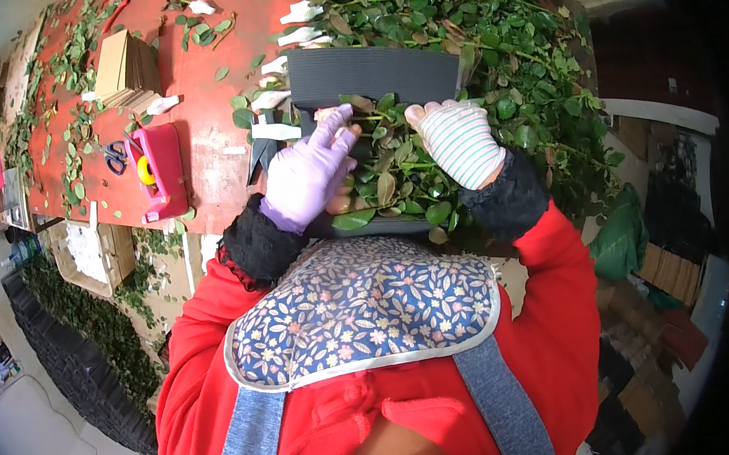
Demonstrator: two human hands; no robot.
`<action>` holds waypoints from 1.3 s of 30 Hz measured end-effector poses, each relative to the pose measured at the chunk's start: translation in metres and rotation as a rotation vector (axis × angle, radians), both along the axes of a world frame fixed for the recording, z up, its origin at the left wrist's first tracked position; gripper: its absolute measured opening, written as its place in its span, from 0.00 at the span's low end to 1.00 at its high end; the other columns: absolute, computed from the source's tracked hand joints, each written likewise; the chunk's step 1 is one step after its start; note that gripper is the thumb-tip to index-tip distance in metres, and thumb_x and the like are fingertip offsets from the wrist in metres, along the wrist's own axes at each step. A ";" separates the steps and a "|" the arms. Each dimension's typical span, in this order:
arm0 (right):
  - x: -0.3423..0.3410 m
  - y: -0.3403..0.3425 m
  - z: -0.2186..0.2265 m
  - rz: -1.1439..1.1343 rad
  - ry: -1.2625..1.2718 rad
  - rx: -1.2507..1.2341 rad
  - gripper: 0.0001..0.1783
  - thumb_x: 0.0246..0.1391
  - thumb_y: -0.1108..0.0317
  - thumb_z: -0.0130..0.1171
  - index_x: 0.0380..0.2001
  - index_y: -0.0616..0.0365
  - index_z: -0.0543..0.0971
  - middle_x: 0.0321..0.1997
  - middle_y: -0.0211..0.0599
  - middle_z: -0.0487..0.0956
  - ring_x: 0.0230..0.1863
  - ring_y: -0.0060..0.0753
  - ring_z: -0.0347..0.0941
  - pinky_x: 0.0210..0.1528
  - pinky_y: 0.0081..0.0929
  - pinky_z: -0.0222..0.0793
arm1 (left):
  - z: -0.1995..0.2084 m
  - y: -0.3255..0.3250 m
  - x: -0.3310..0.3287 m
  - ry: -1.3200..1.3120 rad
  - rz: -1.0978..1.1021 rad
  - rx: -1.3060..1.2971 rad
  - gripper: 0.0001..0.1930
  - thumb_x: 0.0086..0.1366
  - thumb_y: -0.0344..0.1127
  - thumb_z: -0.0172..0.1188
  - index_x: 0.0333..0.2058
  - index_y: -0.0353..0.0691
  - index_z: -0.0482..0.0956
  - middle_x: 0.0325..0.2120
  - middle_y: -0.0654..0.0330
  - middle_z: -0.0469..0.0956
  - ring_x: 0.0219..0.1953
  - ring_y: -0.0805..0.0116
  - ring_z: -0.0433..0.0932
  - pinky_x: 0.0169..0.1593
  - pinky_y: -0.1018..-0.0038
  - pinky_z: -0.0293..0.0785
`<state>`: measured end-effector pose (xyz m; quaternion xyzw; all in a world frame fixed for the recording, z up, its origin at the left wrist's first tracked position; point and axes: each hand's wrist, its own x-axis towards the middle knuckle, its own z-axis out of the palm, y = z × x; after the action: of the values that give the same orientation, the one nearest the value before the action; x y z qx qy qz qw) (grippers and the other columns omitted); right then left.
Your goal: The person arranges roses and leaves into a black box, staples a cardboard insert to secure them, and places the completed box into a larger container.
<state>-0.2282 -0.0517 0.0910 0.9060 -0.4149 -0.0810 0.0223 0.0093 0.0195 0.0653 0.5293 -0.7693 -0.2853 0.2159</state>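
Set at a red bench (203, 112) strewn with loose leaves (79, 191), with a pink tape dispenser (169, 162) at left. Reaching over leafy stems (398, 168), between the lavender-gloved left hand (308, 176), loosely bent, and the stripe-gloved right hand (461, 139), more curled, just below a black ribbed panel (373, 72). Impossible to tell how firmly gripped.

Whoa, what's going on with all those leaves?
Someone is handling leafy stems at a red table. Their purple-gloved left hand and striped-gloved right hand are both at the stems, though their grip is partly hidden. A black ridged sheet is just beyond, more greenery is heaped past it, and a pink tape dispenser and scissors sit to the left.
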 end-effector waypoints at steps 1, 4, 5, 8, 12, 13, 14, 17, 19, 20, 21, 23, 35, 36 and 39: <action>-0.001 0.001 -0.003 -0.006 0.002 -0.013 0.14 0.65 0.60 0.46 0.29 0.53 0.75 0.22 0.38 0.76 0.24 0.41 0.75 0.23 0.41 0.69 | -0.007 0.000 0.000 -0.120 -0.026 -0.060 0.24 0.55 0.29 0.64 0.52 0.43 0.75 0.59 0.56 0.70 0.42 0.57 0.81 0.38 0.68 0.79; -0.003 0.003 -0.007 0.005 -0.002 -0.022 0.11 0.63 0.60 0.48 0.29 0.52 0.74 0.22 0.36 0.75 0.25 0.40 0.75 0.24 0.40 0.69 | -0.024 0.005 -0.001 -0.163 -0.005 -0.142 0.24 0.55 0.30 0.64 0.52 0.43 0.75 0.59 0.58 0.69 0.41 0.57 0.81 0.37 0.69 0.79; -0.006 0.003 -0.010 0.021 -0.057 -0.052 0.09 0.61 0.61 0.50 0.30 0.51 0.74 0.22 0.35 0.75 0.26 0.39 0.75 0.25 0.39 0.69 | -0.025 0.004 -0.002 -0.130 0.021 -0.168 0.23 0.56 0.31 0.64 0.52 0.43 0.76 0.59 0.58 0.69 0.39 0.57 0.81 0.35 0.69 0.78; -0.008 0.012 0.002 -0.017 -0.110 -0.102 0.06 0.55 0.62 0.56 0.29 0.49 0.72 0.23 0.30 0.72 0.28 0.33 0.74 0.30 0.35 0.69 | -0.016 0.007 -0.007 -0.186 0.052 -0.140 0.21 0.57 0.34 0.63 0.50 0.43 0.76 0.59 0.59 0.70 0.35 0.58 0.81 0.32 0.69 0.77; 0.004 0.030 0.027 0.020 -0.193 -0.186 0.06 0.53 0.63 0.57 0.33 0.47 0.72 0.29 0.26 0.69 0.31 0.28 0.70 0.29 0.31 0.67 | -0.015 0.014 -0.006 -0.270 0.067 -0.121 0.19 0.59 0.36 0.61 0.50 0.43 0.76 0.59 0.61 0.70 0.29 0.61 0.79 0.29 0.68 0.76; 0.007 0.033 0.025 0.029 -0.228 -0.156 0.07 0.54 0.63 0.57 0.34 0.47 0.72 0.30 0.26 0.68 0.30 0.29 0.69 0.28 0.31 0.67 | -0.016 0.015 -0.005 -0.252 0.068 -0.141 0.19 0.59 0.36 0.61 0.50 0.44 0.76 0.59 0.62 0.69 0.28 0.61 0.79 0.29 0.68 0.76; 0.003 0.035 0.012 0.007 -0.160 -0.128 0.08 0.54 0.63 0.56 0.38 0.47 0.74 0.30 0.27 0.68 0.30 0.29 0.69 0.26 0.31 0.67 | -0.016 0.014 -0.005 -0.243 0.069 -0.138 0.19 0.59 0.36 0.61 0.50 0.44 0.76 0.59 0.62 0.69 0.28 0.61 0.79 0.29 0.68 0.76; -0.016 0.024 -0.016 -0.036 -0.076 -0.002 0.16 0.55 0.65 0.57 0.48 0.49 0.75 0.33 0.32 0.72 0.32 0.36 0.72 0.31 0.34 0.71 | -0.008 0.012 -0.002 -0.221 0.017 -0.117 0.19 0.60 0.36 0.60 0.51 0.44 0.76 0.59 0.61 0.69 0.28 0.61 0.79 0.29 0.67 0.76; -0.016 0.026 -0.015 -0.016 -0.078 -0.023 0.15 0.55 0.65 0.56 0.47 0.49 0.75 0.32 0.32 0.71 0.32 0.36 0.73 0.31 0.34 0.71 | -0.003 0.011 0.000 -0.249 -0.018 -0.055 0.18 0.62 0.36 0.57 0.51 0.42 0.76 0.60 0.59 0.68 0.29 0.61 0.80 0.29 0.64 0.76; -0.012 0.027 -0.005 -0.012 -0.054 -0.013 0.14 0.55 0.65 0.56 0.46 0.50 0.75 0.32 0.33 0.71 0.32 0.37 0.73 0.32 0.35 0.71 | -0.008 0.010 0.001 -0.215 -0.006 -0.078 0.18 0.62 0.36 0.57 0.51 0.42 0.76 0.59 0.59 0.69 0.30 0.60 0.80 0.30 0.64 0.76; -0.009 0.026 0.006 -0.011 -0.031 -0.007 0.14 0.55 0.64 0.56 0.45 0.50 0.75 0.32 0.33 0.71 0.32 0.37 0.73 0.32 0.35 0.71 | -0.010 0.010 0.000 -0.211 -0.011 -0.080 0.18 0.62 0.36 0.57 0.51 0.42 0.76 0.59 0.59 0.69 0.30 0.60 0.80 0.30 0.64 0.76; 0.008 0.026 0.025 -0.061 -0.078 0.071 0.08 0.54 0.65 0.54 0.36 0.51 0.74 0.29 0.34 0.74 0.31 0.38 0.74 0.31 0.36 0.71 | -0.013 0.010 -0.003 -0.155 0.020 -0.137 0.18 0.62 0.36 0.58 0.51 0.42 0.76 0.58 0.59 0.71 0.30 0.60 0.80 0.31 0.64 0.77; 0.026 0.010 0.002 0.006 -0.058 0.199 0.10 0.54 0.64 0.54 0.34 0.54 0.81 0.33 0.37 0.83 0.34 0.39 0.82 0.31 0.41 0.75 | -0.007 0.002 -0.022 0.081 0.050 0.039 0.20 0.60 0.24 0.59 0.53 0.36 0.76 0.58 0.49 0.71 0.62 0.49 0.68 0.63 0.64 0.64; 0.019 0.006 0.000 0.028 -0.089 0.126 0.09 0.52 0.64 0.54 0.31 0.54 0.81 0.31 0.39 0.83 0.32 0.39 0.82 0.29 0.41 0.74 | -0.011 -0.005 -0.025 0.087 0.032 -0.030 0.20 0.60 0.26 0.59 0.52 0.36 0.75 0.58 0.48 0.70 0.58 0.50 0.72 0.59 0.65 0.69; 0.028 0.003 -0.014 0.078 -0.208 0.027 0.10 0.49 0.64 0.54 0.18 0.53 0.79 0.22 0.40 0.79 0.24 0.39 0.77 0.23 0.40 0.69 | -0.019 -0.006 -0.003 0.077 -0.020 -0.172 0.20 0.62 0.27 0.58 0.53 0.33 0.73 0.60 0.46 0.67 0.56 0.50 0.74 0.57 0.64 0.71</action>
<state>-0.2000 -0.0486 0.0774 0.9252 -0.3781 0.0085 -0.0300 0.0059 0.0139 0.0464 0.4898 -0.7874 -0.2405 0.2869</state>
